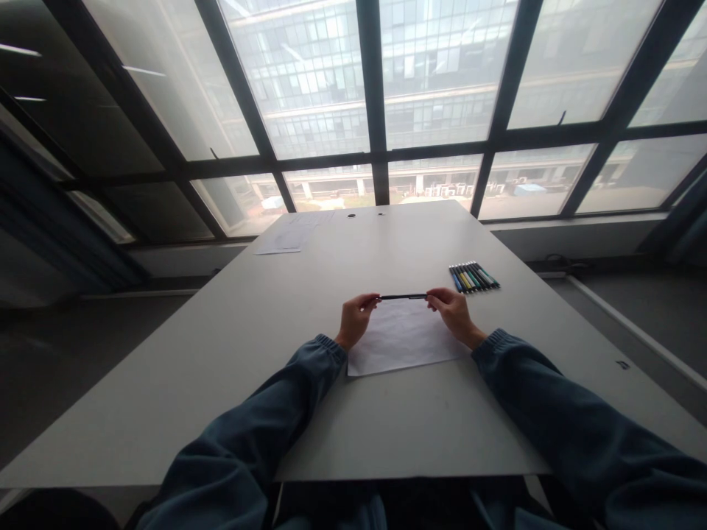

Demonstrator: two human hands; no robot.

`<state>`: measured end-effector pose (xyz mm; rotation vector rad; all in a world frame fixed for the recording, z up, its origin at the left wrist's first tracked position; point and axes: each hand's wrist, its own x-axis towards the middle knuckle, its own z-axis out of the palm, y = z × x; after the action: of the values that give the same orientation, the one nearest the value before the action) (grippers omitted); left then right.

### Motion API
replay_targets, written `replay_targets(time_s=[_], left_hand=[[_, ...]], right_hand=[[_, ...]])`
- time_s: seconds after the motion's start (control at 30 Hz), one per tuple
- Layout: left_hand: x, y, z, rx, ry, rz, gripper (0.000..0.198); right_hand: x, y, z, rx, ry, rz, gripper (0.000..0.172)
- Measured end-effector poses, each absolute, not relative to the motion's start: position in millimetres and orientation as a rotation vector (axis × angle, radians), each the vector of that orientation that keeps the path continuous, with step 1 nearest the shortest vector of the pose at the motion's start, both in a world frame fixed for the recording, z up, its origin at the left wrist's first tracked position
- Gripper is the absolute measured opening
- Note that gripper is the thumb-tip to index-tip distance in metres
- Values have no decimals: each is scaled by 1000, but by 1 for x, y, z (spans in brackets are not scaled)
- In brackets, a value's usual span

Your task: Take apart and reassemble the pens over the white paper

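Observation:
A slim black pen is held level between my two hands, one end in each. My left hand pinches its left end between thumb and fingertips. At the other end, my right hand grips it the same way. Beneath the hands lies a sheet of white paper, partly covered by them. Just beyond my right hand, several pens in dark, blue, yellow and green colours lie side by side in a row.
The white table stretches away to a wall of dark-framed windows. More sheets of paper lie at its far left. A small dark mark or object is near the right edge.

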<state>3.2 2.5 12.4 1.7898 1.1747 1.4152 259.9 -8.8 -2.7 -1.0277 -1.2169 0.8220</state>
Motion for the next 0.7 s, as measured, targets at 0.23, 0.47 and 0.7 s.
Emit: replay_targets(time_s=[0.23, 0.47, 0.7], left_hand=[[4, 2, 15, 1785, 1199, 1411, 22], [3, 1, 14, 1809, 1197, 1401, 23], [2, 3, 11, 1834, 1195, 1387, 25]], right_hand=[[260, -10, -3, -1022, -1223, 824, 35], [261, -7, -8, -999, -1241, 808, 34], [262, -7, -9, -1022, -1270, 769, 35]])
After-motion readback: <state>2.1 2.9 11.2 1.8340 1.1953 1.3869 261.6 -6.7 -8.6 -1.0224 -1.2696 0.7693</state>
